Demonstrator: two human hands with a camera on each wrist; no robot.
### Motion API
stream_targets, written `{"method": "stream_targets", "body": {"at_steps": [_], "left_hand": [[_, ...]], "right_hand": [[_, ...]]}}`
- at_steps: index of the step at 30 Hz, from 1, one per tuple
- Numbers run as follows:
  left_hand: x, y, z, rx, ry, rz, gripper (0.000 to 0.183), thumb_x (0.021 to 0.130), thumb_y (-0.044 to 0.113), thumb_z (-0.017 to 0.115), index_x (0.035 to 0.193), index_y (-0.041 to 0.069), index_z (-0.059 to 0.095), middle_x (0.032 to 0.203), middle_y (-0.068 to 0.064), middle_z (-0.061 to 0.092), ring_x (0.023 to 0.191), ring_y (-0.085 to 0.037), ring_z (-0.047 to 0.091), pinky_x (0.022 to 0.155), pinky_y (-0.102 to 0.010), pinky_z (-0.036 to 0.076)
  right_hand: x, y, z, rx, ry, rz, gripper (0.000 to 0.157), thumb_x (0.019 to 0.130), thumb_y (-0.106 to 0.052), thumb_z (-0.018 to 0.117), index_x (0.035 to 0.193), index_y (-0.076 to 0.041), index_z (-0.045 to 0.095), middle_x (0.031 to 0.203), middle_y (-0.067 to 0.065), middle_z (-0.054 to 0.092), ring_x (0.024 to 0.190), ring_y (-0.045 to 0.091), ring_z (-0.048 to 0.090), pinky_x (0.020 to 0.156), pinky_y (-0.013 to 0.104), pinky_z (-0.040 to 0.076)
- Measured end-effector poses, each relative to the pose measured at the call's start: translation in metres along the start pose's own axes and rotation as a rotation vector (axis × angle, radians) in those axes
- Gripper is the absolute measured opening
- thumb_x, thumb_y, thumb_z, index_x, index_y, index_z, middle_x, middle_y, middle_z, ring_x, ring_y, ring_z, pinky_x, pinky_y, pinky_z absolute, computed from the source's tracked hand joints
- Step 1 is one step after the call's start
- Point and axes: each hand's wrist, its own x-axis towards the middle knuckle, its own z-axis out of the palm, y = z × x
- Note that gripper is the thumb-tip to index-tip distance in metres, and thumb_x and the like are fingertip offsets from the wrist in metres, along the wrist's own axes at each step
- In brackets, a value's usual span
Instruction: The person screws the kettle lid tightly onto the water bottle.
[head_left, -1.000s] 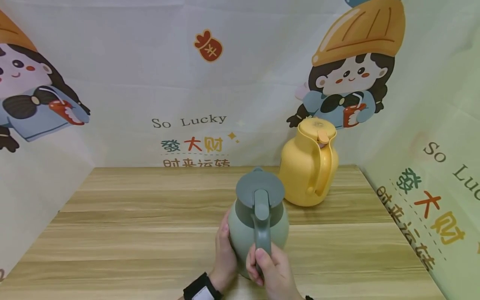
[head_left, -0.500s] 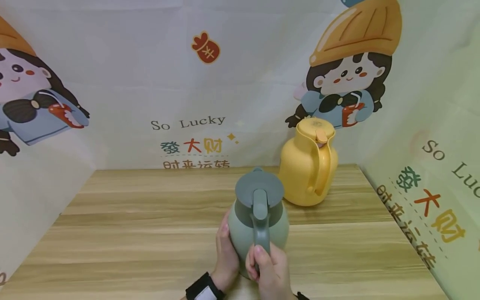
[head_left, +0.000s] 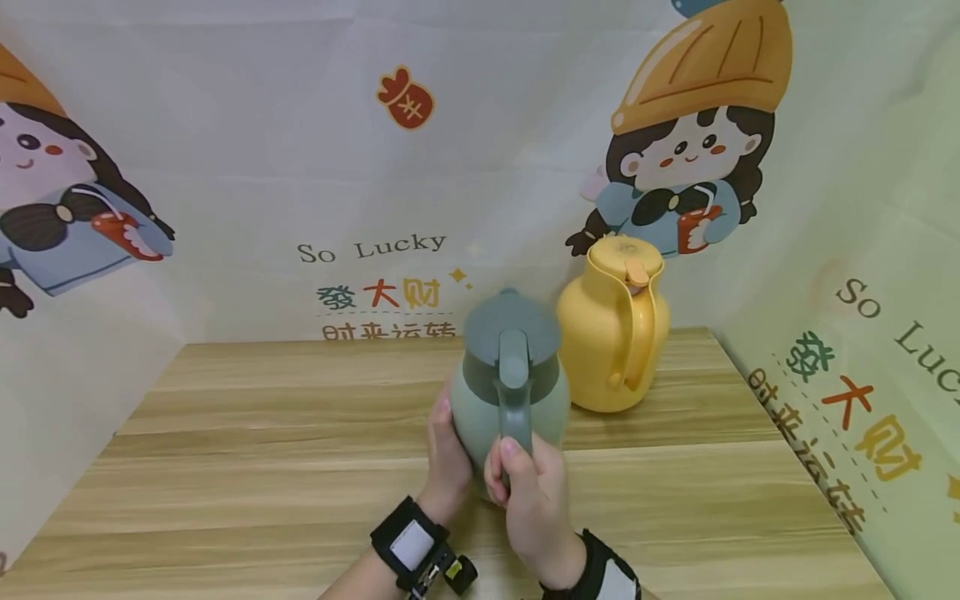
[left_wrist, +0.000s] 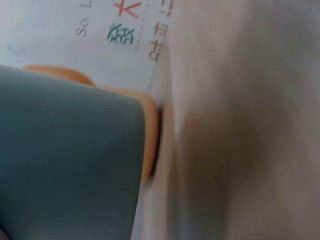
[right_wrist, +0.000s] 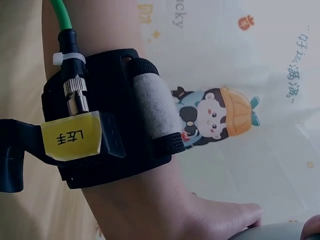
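A sage-green thermos jug (head_left: 472, 408) with a grey-blue lid (head_left: 512, 317) is in the middle of the head view. My right hand (head_left: 534, 500) grips its grey handle (head_left: 514, 400), thumb on the near side. Along the jug's left side lies my left hand (head_left: 448, 454), palm and fingers against the body, fingertips partly hidden behind it. In the left wrist view the jug's base (left_wrist: 132, 165) is tilted and shows a gap from the tabletop. The right wrist view shows the left hand (right_wrist: 210, 217) touching the jug's side.
A yellow thermos jug (head_left: 611, 342) stands close behind the green one, to the right, its handle facing me. The wooden tabletop (head_left: 247, 467) meets printed cloth walls (head_left: 247, 167) at the back and sides. Straps with cameras (head_left: 420, 546) sit on both wrists.
The green jug, with both hands on it, has moved up and away toward the back in the head view. More of both wrists now shows. The yellow jug stays put.
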Motion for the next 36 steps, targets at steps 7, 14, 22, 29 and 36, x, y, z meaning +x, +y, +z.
{"method": "stream_targets", "body": {"at_steps": [7, 14, 22, 29, 36], "left_hand": [[0.043, 0.014, 0.006, 0.0, 0.024, 0.002, 0.05, 0.093, 0.025, 0.018, 0.127, 0.005, 0.049, 0.119, -0.01, 0.054, 0.102, -0.02, 0.048, 0.084, -0.034, 0.037], [0.079, 0.019, 0.014, 0.002, 0.037, -0.04, 0.046, 0.094, 0.021, 0.02, 0.118, -0.003, 0.051, 0.103, -0.01, 0.056, 0.089, -0.016, 0.049, 0.076, -0.03, 0.039], [0.114, -0.038, 0.015, -0.001, 0.06, -0.072, 0.045, 0.096, 0.03, 0.023, 0.111, 0.003, 0.056, 0.092, -0.003, 0.054, 0.079, -0.013, 0.048, 0.066, -0.027, 0.039], [0.119, -0.063, 0.022, 0.012, 0.1, -0.139, 0.049, 0.092, 0.043, 0.028, 0.102, 0.005, 0.057, 0.086, -0.002, 0.054, 0.074, -0.013, 0.048, 0.063, -0.026, 0.04], [0.116, -0.082, 0.021, 0.062, 0.138, -0.205, 0.049, 0.092, 0.045, 0.029, 0.098, 0.006, 0.058, 0.087, -0.003, 0.055, 0.074, -0.013, 0.048, 0.064, -0.026, 0.04]], "right_hand": [[0.039, 0.013, -0.003, -0.093, 0.02, -0.021, 0.032, 0.093, -0.004, 0.032, 0.061, -0.004, 0.04, 0.047, 0.006, 0.034, 0.037, 0.019, 0.031, 0.032, 0.027, 0.026], [0.072, 0.034, -0.008, -0.17, 0.072, -0.002, 0.035, 0.093, -0.015, 0.036, 0.06, -0.005, 0.041, 0.047, 0.004, 0.036, 0.039, 0.016, 0.033, 0.035, 0.027, 0.029], [0.099, 0.059, -0.016, -0.226, 0.106, 0.052, 0.04, 0.094, -0.02, 0.036, 0.058, -0.004, 0.042, 0.045, 0.007, 0.037, 0.038, 0.019, 0.035, 0.035, 0.027, 0.029], [0.103, 0.075, -0.025, -0.2, 0.147, 0.117, 0.04, 0.093, -0.022, 0.037, 0.058, -0.002, 0.04, 0.044, 0.008, 0.036, 0.036, 0.017, 0.033, 0.033, 0.026, 0.025], [0.101, 0.092, -0.029, -0.18, 0.165, 0.19, 0.038, 0.094, -0.02, 0.037, 0.059, -0.003, 0.04, 0.044, 0.003, 0.036, 0.035, 0.014, 0.033, 0.033, 0.024, 0.026]]}}
